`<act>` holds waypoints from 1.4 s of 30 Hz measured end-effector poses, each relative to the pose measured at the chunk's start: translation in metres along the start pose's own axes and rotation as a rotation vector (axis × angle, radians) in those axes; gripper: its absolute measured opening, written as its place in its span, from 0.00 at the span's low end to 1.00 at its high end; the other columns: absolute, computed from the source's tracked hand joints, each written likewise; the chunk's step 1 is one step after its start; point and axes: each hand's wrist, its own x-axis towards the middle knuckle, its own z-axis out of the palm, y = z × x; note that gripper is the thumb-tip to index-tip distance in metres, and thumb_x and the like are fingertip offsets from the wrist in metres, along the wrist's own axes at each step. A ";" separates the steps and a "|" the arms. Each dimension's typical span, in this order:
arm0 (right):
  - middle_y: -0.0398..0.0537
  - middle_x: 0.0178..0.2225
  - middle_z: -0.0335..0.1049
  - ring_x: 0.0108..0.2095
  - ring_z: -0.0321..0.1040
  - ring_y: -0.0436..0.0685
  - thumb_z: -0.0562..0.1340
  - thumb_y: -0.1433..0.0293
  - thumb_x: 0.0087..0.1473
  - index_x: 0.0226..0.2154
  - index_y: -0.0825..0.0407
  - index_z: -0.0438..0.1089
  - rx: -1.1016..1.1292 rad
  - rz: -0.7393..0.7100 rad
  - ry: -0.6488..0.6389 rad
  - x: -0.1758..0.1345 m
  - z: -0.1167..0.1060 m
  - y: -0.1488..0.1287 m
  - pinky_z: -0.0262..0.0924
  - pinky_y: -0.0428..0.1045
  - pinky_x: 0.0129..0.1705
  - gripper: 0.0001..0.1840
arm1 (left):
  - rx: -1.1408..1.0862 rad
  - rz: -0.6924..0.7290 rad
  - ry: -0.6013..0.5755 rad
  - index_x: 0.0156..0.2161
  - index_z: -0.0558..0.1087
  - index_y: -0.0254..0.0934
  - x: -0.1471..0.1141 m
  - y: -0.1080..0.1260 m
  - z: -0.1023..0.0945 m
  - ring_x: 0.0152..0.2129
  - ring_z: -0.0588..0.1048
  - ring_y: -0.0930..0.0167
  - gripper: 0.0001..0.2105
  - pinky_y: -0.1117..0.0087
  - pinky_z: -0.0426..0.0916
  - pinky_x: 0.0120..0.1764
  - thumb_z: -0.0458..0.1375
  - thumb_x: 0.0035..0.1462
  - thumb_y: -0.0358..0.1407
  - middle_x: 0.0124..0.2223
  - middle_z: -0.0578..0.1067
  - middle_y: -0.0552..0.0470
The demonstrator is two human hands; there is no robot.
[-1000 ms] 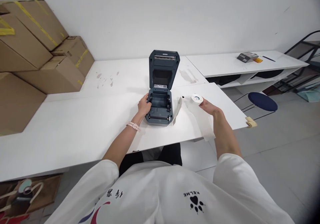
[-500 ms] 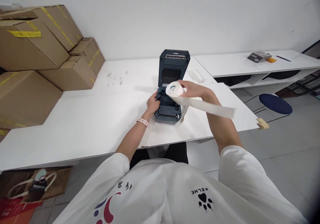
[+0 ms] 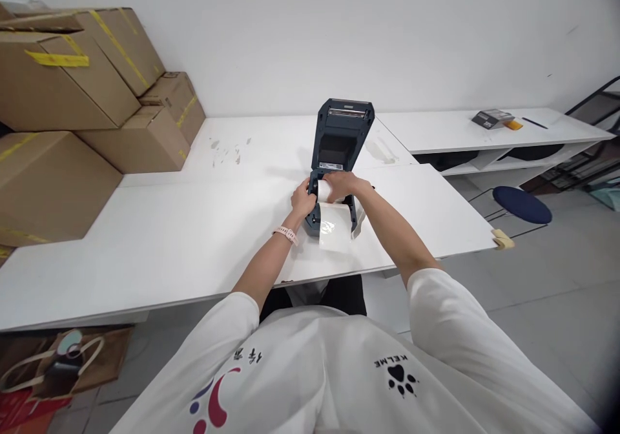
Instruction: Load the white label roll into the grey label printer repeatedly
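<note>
While our right hand [image 3: 341,185] grasps the white roll [image 3: 323,191] inside the open-lidded printer [image 3: 341,146], paper [image 3: 335,228] trailing over its front, our left hand [image 3: 303,200] clasps the printer's side; leftward we list taped cardboard boxes [image 3: 53,92], contents hidden.

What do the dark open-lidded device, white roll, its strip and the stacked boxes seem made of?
Device: probably hard plastic, matte, with moulded-looking recesses; its upper bar shines like metal.
Roll: likely paper, plain white; its strip is thin with a glossy glare, so perhaps coated paper or film.
Boxes: cardboard, matte brown, flat creased panels.
</note>
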 end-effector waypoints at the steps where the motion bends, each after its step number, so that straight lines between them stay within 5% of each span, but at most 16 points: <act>1: 0.63 0.54 0.71 0.52 0.69 0.73 0.71 0.62 0.42 0.55 0.55 0.65 0.015 0.002 0.007 0.002 0.004 0.000 0.66 0.60 0.49 0.38 | -0.004 0.000 0.000 0.63 0.66 0.45 0.000 -0.001 0.000 0.57 0.73 0.63 0.34 0.66 0.66 0.55 0.55 0.49 0.25 0.59 0.75 0.52; 6: 0.63 0.62 0.62 0.60 0.62 0.73 0.67 0.61 0.52 0.64 0.55 0.58 0.089 -0.027 0.174 -0.020 0.020 -0.002 0.60 0.63 0.59 0.40 | -0.056 0.016 -0.011 0.64 0.66 0.42 0.001 -0.002 0.000 0.56 0.73 0.60 0.35 0.61 0.66 0.55 0.54 0.48 0.25 0.59 0.75 0.48; 11: 0.55 0.59 0.68 0.60 0.64 0.66 0.54 0.59 0.64 0.59 0.49 0.66 0.425 -0.165 0.491 -0.080 0.049 -0.015 0.63 0.63 0.60 0.24 | -0.089 0.037 -0.003 0.63 0.67 0.43 0.000 -0.002 0.000 0.55 0.74 0.59 0.35 0.60 0.66 0.56 0.55 0.47 0.25 0.57 0.76 0.48; 18: 0.50 0.67 0.59 0.68 0.52 0.65 0.51 0.57 0.66 0.63 0.46 0.63 0.399 -0.175 0.554 -0.116 0.096 -0.046 0.51 0.66 0.68 0.26 | -0.167 0.033 0.014 0.63 0.67 0.41 0.001 -0.006 0.004 0.54 0.74 0.62 0.34 0.63 0.66 0.57 0.54 0.47 0.25 0.58 0.76 0.48; 23: 0.54 0.68 0.55 0.69 0.50 0.66 0.52 0.58 0.67 0.63 0.49 0.62 0.352 -0.156 0.536 -0.114 0.099 -0.052 0.50 0.66 0.69 0.27 | -0.290 0.032 0.004 0.63 0.67 0.40 0.003 -0.010 0.007 0.55 0.73 0.63 0.33 0.63 0.65 0.59 0.56 0.49 0.27 0.58 0.76 0.47; 27: 0.45 0.67 0.57 0.69 0.50 0.65 0.55 0.57 0.64 0.62 0.42 0.64 0.471 -0.196 0.544 -0.119 0.099 -0.048 0.48 0.65 0.70 0.25 | -0.430 0.045 -0.057 0.63 0.66 0.42 -0.024 -0.016 0.007 0.56 0.72 0.61 0.27 0.60 0.66 0.59 0.57 0.56 0.35 0.59 0.75 0.47; 30: 0.41 0.59 0.70 0.63 0.62 0.64 0.58 0.54 0.61 0.51 0.39 0.73 0.764 -0.194 0.639 -0.116 0.087 -0.030 0.58 0.61 0.66 0.19 | -0.509 -0.010 -0.116 0.66 0.60 0.45 -0.059 -0.023 0.004 0.60 0.68 0.59 0.33 0.59 0.66 0.58 0.61 0.56 0.43 0.64 0.69 0.46; 32: 0.46 0.55 0.73 0.59 0.67 0.64 0.55 0.52 0.62 0.49 0.42 0.73 0.939 -0.059 0.819 -0.102 0.068 -0.007 0.62 0.61 0.63 0.20 | -0.555 -0.063 -0.168 0.68 0.55 0.45 -0.080 -0.027 0.000 0.62 0.66 0.57 0.39 0.58 0.67 0.58 0.63 0.54 0.47 0.67 0.64 0.45; 35: 0.52 0.66 0.57 0.67 0.54 0.62 0.49 0.49 0.64 0.62 0.47 0.59 1.006 0.116 1.040 -0.061 0.023 0.038 0.54 0.62 0.66 0.31 | -0.597 -0.072 -0.213 0.69 0.53 0.45 -0.095 -0.027 -0.006 0.61 0.67 0.58 0.42 0.59 0.67 0.58 0.64 0.53 0.49 0.67 0.64 0.44; 37: 0.47 0.70 0.47 0.70 0.47 0.59 0.47 0.47 0.64 0.67 0.43 0.50 1.077 0.111 1.028 -0.027 -0.009 0.067 0.49 0.60 0.68 0.34 | -0.598 -0.048 -0.210 0.68 0.56 0.44 -0.097 -0.025 -0.008 0.59 0.69 0.58 0.41 0.59 0.67 0.58 0.65 0.52 0.48 0.65 0.67 0.44; 42: 0.49 0.67 0.55 0.67 0.53 0.56 0.29 0.49 0.67 0.68 0.47 0.46 1.233 0.035 0.771 0.011 -0.057 0.090 0.54 0.59 0.64 0.37 | -0.600 0.005 -0.198 0.66 0.60 0.44 -0.093 -0.029 -0.006 0.59 0.69 0.59 0.39 0.59 0.66 0.59 0.66 0.51 0.49 0.64 0.68 0.44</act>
